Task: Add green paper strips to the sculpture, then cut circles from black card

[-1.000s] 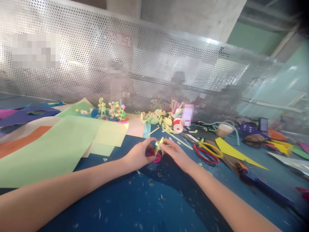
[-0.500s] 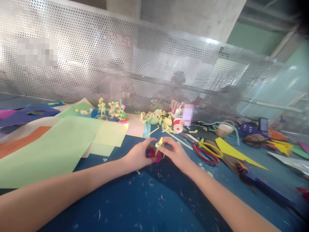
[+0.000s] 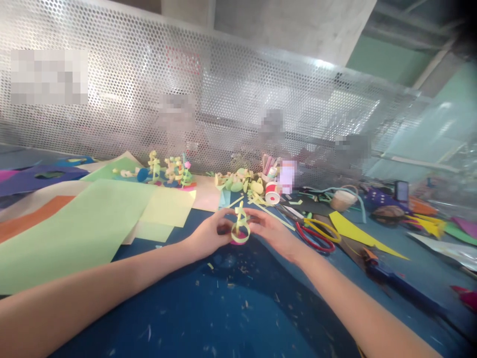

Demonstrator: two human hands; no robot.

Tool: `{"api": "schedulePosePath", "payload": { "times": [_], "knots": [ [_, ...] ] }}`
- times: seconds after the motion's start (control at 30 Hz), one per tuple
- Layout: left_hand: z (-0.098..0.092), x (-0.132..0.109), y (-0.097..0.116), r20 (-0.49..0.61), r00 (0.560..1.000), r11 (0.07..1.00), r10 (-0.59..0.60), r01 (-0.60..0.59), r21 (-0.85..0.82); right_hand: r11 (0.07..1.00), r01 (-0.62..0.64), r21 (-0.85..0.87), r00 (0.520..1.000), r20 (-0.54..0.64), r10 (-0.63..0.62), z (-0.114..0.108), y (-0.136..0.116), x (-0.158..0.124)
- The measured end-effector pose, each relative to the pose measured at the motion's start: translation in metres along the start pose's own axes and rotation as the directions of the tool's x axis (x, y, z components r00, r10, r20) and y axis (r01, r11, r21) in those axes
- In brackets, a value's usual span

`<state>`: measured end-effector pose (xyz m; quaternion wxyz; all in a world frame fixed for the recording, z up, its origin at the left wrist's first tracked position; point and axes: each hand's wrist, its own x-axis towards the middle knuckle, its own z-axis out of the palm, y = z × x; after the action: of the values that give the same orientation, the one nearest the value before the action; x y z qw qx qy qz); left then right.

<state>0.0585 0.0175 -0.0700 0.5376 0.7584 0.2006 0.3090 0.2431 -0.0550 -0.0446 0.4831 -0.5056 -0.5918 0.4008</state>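
Between my hands stands a small paper craft (image 3: 243, 237), made of pale yellow strips curled into loops over a round magenta base. My left hand (image 3: 209, 232) curls around its left side, with the fingertips against the base and lower loop. On the other side, my right hand (image 3: 271, 229) has its thumb and fingers bent in at the upper loops, closed on the strip. The far sides of the fingers are hidden. Small paper scraps (image 3: 230, 285) lie on the blue tabletop (image 3: 179, 308) just below.
Large sheets of green paper (image 3: 89, 223) cover the left. Similar paper figures (image 3: 153, 166) and yellow-green cut pieces (image 3: 238, 180) line the back, beside a red-and-white tape roll (image 3: 272, 193). Scissors (image 3: 316, 236), a yellow paper piece (image 3: 363, 238) and a blue glue gun (image 3: 402, 286) lie right.
The craft's yellow loops have turned to face me, with a wide loop now showing over the magenta base. My right fingers have shifted from the top strip toward its right side.
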Motion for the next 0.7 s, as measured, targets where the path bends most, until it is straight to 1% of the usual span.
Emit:
{"api": "schedulePosePath", "payload": {
  "times": [0.07, 0.13, 0.27, 0.4, 0.53, 0.7],
  "knots": [
    [0.000, 0.000, 0.002, -0.005, 1.000, 0.998, -0.027, 0.026, -0.058, 0.998, -0.033, 0.050, 0.999, 0.031, 0.032, -0.006, 0.003, 0.001],
    [-0.001, 0.000, 0.005, -0.001, 0.998, 0.993, -0.060, 0.060, -0.101, 0.997, -0.049, 0.054, 0.999, 0.019, 0.048, -0.009, 0.007, 0.002],
    [-0.002, -0.001, 0.009, -0.031, 0.990, 0.986, -0.135, 0.131, -0.103, 0.996, -0.062, -0.059, 0.998, -0.026, 0.061, -0.011, 0.010, 0.003],
    [-0.004, 0.000, 0.008, -0.069, 0.979, 0.979, -0.191, 0.185, -0.083, 0.980, -0.056, -0.193, 0.997, -0.053, 0.047, -0.013, 0.005, 0.003],
    [-0.005, 0.001, 0.006, -0.077, 0.971, 0.972, -0.224, 0.217, -0.089, 0.956, -0.042, -0.291, 0.999, -0.039, 0.033, -0.015, 0.001, 0.002],
    [-0.004, 0.001, 0.006, -0.084, 0.970, 0.974, -0.226, 0.223, -0.046, 0.939, -0.023, -0.344, 0.999, 0.020, 0.032, -0.015, -0.003, 0.002]
  ]
}}
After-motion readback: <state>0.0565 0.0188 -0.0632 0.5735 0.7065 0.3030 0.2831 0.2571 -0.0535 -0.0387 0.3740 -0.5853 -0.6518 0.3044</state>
